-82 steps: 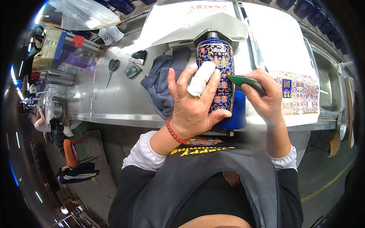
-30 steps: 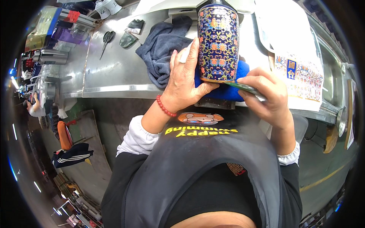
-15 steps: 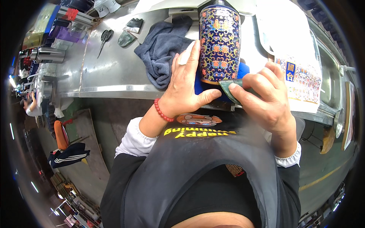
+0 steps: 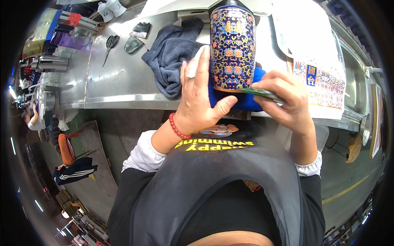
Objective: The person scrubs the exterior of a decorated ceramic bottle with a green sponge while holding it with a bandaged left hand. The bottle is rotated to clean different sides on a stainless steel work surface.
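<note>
A dark blue bottle (image 4: 233, 49) with a colourful floral pattern lies on a blue cloth pad (image 4: 257, 76), its neck pointing away from me. Along the bottle's left side rests my left hand (image 4: 201, 92), fingers stretched out and thumb spread near the base; one finger has a white wrap. My right hand (image 4: 287, 96) pinches a thin dark-green scraper (image 4: 262, 93), whose tip meets the bottle's lower edge. A crumpled grey-blue towel (image 4: 172, 55) lies just left of my left hand.
Scissors (image 4: 109, 47), another green flat piece (image 4: 133, 44) and a small black-and-white packet (image 4: 141, 29) lie on the metal table (image 4: 123, 78). To the right is a patterned printed sheet (image 4: 324, 88), beside a metal sink (image 4: 355, 78). A person's arm (image 4: 35, 115) shows far left.
The scraper has turned from showing its broad face to nearly edge-on, with its tip at the bottle's base. The view has shifted slightly; my left hand stays against the bottle.
</note>
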A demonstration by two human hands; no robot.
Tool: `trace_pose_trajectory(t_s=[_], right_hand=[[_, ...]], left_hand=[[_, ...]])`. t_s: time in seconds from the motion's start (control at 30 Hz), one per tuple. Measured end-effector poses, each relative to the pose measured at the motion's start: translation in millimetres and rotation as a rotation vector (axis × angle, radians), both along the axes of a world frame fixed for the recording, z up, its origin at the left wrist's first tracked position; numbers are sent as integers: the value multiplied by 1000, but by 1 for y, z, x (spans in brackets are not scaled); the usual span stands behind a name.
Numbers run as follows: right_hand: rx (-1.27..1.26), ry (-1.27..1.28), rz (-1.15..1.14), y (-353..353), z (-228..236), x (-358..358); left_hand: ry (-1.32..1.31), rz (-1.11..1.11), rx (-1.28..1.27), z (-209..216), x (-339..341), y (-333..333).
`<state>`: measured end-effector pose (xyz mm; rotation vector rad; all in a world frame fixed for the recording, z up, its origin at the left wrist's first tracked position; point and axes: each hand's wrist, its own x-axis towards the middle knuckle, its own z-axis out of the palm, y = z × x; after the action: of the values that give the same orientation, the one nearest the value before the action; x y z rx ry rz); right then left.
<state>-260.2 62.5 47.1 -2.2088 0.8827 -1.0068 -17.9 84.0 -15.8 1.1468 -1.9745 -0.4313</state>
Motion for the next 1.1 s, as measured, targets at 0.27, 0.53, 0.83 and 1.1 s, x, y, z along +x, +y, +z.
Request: trace_pose_trajectory(t_s=[0.27, 0.53, 0.83, 1.1], right_hand=[[-29, -11, 28, -1, -5, 1], [556, -558, -312, 14, -42, 12], [507, -410, -336, 15, -43, 9], [571, -542, -357, 14, -49, 13]], left_hand=[[-184, 57, -69, -5, 5, -7], [-491, -21, -375, 18, -24, 25], [-376, 137, -280, 23, -17, 40], [-45, 102, -216, 12, 3, 18]])
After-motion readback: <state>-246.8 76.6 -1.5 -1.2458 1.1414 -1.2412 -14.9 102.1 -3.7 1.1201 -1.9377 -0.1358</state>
